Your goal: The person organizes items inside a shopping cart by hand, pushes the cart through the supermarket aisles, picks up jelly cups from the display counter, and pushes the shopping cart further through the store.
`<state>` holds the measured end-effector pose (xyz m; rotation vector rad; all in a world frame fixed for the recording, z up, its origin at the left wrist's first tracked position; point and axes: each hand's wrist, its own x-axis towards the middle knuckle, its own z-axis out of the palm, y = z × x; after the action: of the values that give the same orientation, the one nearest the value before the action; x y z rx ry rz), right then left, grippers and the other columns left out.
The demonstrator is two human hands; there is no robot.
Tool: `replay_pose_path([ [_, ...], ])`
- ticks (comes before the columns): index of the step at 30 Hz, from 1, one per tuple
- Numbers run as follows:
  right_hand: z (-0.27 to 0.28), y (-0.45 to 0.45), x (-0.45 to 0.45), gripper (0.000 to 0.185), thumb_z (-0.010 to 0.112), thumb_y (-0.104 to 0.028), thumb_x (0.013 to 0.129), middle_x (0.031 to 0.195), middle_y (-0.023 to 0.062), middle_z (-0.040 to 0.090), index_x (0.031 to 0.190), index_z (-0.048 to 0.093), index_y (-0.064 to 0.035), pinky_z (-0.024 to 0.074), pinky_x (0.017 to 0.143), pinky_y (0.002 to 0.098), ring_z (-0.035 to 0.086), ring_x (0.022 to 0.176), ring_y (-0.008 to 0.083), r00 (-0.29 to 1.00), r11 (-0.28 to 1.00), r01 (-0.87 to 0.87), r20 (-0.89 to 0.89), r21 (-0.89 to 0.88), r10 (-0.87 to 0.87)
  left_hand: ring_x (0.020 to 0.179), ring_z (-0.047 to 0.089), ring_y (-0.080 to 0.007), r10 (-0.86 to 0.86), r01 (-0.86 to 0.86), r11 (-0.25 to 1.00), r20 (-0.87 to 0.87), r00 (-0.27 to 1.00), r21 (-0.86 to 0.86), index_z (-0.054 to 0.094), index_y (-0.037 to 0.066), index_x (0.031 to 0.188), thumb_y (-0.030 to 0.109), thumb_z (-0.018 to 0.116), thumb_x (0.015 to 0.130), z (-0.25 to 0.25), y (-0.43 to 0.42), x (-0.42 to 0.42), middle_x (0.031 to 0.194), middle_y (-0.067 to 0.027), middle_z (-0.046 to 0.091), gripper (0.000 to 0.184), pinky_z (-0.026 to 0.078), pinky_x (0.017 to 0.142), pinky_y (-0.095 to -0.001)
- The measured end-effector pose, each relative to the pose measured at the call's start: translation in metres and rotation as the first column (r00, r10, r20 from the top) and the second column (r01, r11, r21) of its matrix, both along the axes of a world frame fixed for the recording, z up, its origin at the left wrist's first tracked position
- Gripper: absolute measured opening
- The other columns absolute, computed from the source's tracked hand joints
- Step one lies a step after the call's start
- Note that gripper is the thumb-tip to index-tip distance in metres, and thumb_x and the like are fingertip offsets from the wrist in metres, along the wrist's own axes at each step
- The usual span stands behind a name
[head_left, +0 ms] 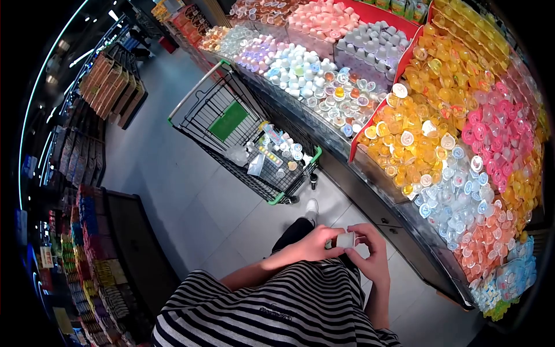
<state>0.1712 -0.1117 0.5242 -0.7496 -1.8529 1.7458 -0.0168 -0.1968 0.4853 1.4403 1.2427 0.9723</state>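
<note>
A white jelly cup between us.
Our right hand pinches it from nine o'clock, our left hand from three; shopping cart toward eleven.

"What's the floor?"
"Grey tile, between a long dark-fronted counter and stocked shelving."
"And the light?"
"White light strips glow against the dark upper left."

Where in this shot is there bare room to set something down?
Bare floor lies between the cart and the dark-sided shelf at left; a narrower strip separates the shoe from the counter. The counter's bins are heaped with small cups, and goods crowd the cart's lower part.
</note>
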Motion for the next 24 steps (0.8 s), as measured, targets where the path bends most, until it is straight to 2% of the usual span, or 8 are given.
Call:
replay_pose_path([
  [4,0.012,0.011,-0.029,0.046,0.075,-0.002,0.073,0.115,0.0065,0.059,0.116,0.062,-0.0041,0.0505,0.081,0.0286,0.059,0.101,0.0167,0.999,0.997,0.035,-0.014,0.062,-0.034,0.076,0.068,-0.0283,-0.026,0.035,0.999,0.200,0.979,-0.041,0.056,0.000,0.124,0.006,0.064,0.084,-0.007,0.006,-0.027,0.088,-0.0168,0.067,0.041,0.051,0.071,-0.0345],
  [5,0.014,0.013,-0.037,0.046,0.077,-0.003,0.072,0.114,0.0070,0.059,0.116,0.062,-0.0041,0.0514,0.080,0.0287,0.060,0.099,0.0171,0.999,0.994,0.043,-0.001,0.097,-0.043,0.075,0.068,-0.0232,0.029,-0.005,0.992,0.192,0.981,-0.123,0.055,-0.001,0.124,0.011,0.059,0.089,-0.010,0.008,-0.031,0.082,-0.0145,0.067,0.038,0.052,0.071,-0.0334],
  [8,0.020,0.018,-0.058,0.052,0.080,-0.004,0.068,0.114,0.0085,0.059,0.116,0.062,-0.0043,0.0524,0.079,0.0294,0.060,0.098,0.0186,0.996,0.982,0.058,0.055,0.181,-0.069,0.072,0.067,-0.0202,0.006,-0.001,0.999,0.129,0.992,-0.037,0.056,-0.002,0.118,0.017,0.053,0.094,-0.006,0.025,-0.053,0.077,-0.0121,0.067,0.031,0.052,0.069,-0.0318],
  [9,0.026,0.021,-0.064,0.053,0.080,-0.004,0.068,0.114,0.0088,0.059,0.117,0.061,-0.0044,0.0524,0.079,0.0297,0.060,0.098,0.0189,0.995,0.978,0.057,0.071,0.201,-0.072,0.069,0.066,-0.0193,0.036,-0.024,0.999,0.277,0.960,-0.046,0.056,-0.004,0.111,0.020,0.049,0.096,0.000,0.030,-0.054,0.072,-0.0116,0.065,0.028,0.051,0.067,-0.0312],
  [12,0.032,0.029,-0.082,0.056,0.081,-0.005,0.066,0.115,0.0101,0.060,0.119,0.060,-0.0038,0.0533,0.078,0.0305,0.061,0.097,0.0197,0.989,0.969,0.082,0.099,0.235,-0.108,0.066,0.065,-0.0192,0.019,-0.016,1.000,0.327,0.945,-0.011,0.056,-0.004,0.105,0.021,0.047,0.098,-0.003,0.046,-0.068,0.072,-0.0119,0.066,0.028,0.051,0.065,-0.0314],
  [16,0.029,0.041,-0.102,0.057,0.079,0.001,0.065,0.111,0.0109,0.060,0.118,0.060,-0.0014,0.0541,0.077,0.0304,0.062,0.092,0.0190,0.977,0.962,0.113,0.149,0.248,-0.153,0.066,0.065,-0.0191,-0.010,-0.008,0.998,0.260,0.965,0.067,0.056,-0.002,0.101,0.023,0.046,0.098,-0.013,0.062,-0.090,0.070,-0.0082,0.064,0.027,0.051,0.064,-0.0319],
  [22,0.028,0.056,-0.139,0.062,0.077,0.008,0.059,0.106,0.0107,0.060,0.118,0.060,-0.0005,0.0534,0.079,0.0289,0.062,0.084,0.0174,0.969,0.936,0.124,0.163,0.330,-0.186,0.075,0.064,-0.0162,-0.093,0.064,0.994,0.359,0.929,0.093,0.057,-0.001,0.103,0.022,0.053,0.097,-0.020,0.089,-0.136,0.086,-0.0096,0.066,0.024,0.051,0.073,-0.0307],
  [24,0.024,0.062,-0.153,0.062,0.076,0.009,0.058,0.103,0.0100,0.060,0.117,0.061,-0.0004,0.0525,0.079,0.0288,0.062,0.083,0.0171,0.965,0.925,0.127,0.171,0.359,-0.199,0.082,0.063,-0.0135,0.013,-0.050,0.997,0.474,0.880,0.065,0.059,0.000,0.105,0.017,0.061,0.093,-0.022,0.094,-0.146,0.095,-0.0081,0.066,0.021,0.050,0.077,-0.0296],
])
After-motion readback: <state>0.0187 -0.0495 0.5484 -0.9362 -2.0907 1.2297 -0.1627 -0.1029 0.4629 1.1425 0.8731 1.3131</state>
